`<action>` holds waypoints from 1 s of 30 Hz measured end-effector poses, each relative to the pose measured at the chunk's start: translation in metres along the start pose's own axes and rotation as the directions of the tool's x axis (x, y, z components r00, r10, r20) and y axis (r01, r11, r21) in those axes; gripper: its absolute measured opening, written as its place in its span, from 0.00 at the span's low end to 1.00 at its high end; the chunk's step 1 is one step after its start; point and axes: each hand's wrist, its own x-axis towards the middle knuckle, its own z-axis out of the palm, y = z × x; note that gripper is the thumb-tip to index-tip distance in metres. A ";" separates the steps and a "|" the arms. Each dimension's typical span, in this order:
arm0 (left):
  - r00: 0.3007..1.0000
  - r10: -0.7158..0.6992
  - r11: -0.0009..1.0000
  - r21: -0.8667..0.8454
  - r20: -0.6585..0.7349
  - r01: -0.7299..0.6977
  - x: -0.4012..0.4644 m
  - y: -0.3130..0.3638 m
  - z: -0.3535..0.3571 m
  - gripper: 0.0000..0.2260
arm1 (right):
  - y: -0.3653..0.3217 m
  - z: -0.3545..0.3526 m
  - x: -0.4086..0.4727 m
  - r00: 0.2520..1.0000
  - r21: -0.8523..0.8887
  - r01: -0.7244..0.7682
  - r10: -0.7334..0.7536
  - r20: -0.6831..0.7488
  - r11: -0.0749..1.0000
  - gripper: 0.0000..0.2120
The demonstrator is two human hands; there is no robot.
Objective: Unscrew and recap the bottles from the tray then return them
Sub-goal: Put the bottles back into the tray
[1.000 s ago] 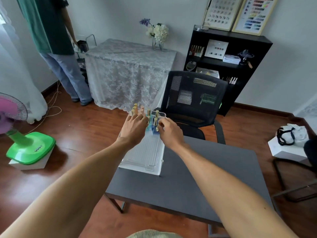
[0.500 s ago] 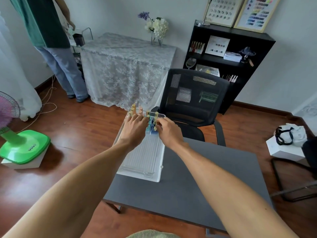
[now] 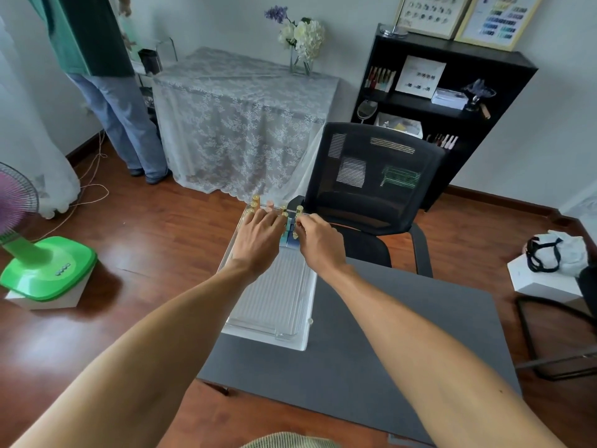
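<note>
A clear tray (image 3: 274, 305) lies on the left part of the dark grey bench (image 3: 387, 334). Its far end sticks out past the bench edge, over the wooden floor (image 3: 155, 240). The small bottles (image 3: 289, 229) with gold caps stand in a bunch at that far end of the tray. The near part of the tray has no bottles in it.

Both arms reach out to the bottles. The left hand (image 3: 258, 236) lies over the bottles on the left side, with its fingers spread and fairly straight. I cannot tell if it holds one. The right hand (image 3: 318, 239) is just beside it, and its fingers are curled around a gold cap (image 3: 296, 225) on a bottle that stands in the tray.

A black chair (image 3: 371, 189) stands just behind the bench, close to the right hand. The right part of the bench is bare grey top. A green fan (image 3: 45, 270) stands on the floor, well apart on the left.
</note>
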 end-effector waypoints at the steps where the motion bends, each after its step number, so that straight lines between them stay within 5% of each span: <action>1: 1.000 0.004 1.000 -0.005 -0.008 -0.004 0.000 -0.001 0.000 0.09 | -0.001 0.001 0.000 1.000 -0.005 -0.001 0.001 -0.007 1.000 0.04; 9: 0.993 -0.105 0.992 -0.074 -0.052 0.101 0.003 -0.007 -0.010 0.08 | -0.011 0.002 -0.005 0.994 0.051 -0.086 0.089 -0.064 0.995 0.10; 15: 0.957 -0.285 0.942 -0.203 -0.058 0.269 -0.013 -0.029 -0.023 0.08 | -0.028 0.005 -0.015 0.946 0.267 -0.251 0.294 -0.135 0.931 0.14; 20: 0.871 -0.457 0.802 -0.342 0.178 0.490 -0.032 -0.050 -0.024 0.25 | -0.049 0.012 -0.016 0.885 0.496 -0.381 0.463 -0.049 0.781 0.34; 23: 0.779 -0.500 0.676 -0.393 0.379 0.624 -0.042 -0.056 -0.022 0.31 | -0.059 0.018 -0.015 0.844 0.570 -0.449 0.535 0.019 0.688 0.38; 30: 0.722 -0.420 0.631 -0.395 0.550 0.668 -0.059 -0.057 -0.024 0.27 | -0.059 0.034 -0.010 0.781 0.661 -0.539 0.603 0.162 0.522 0.40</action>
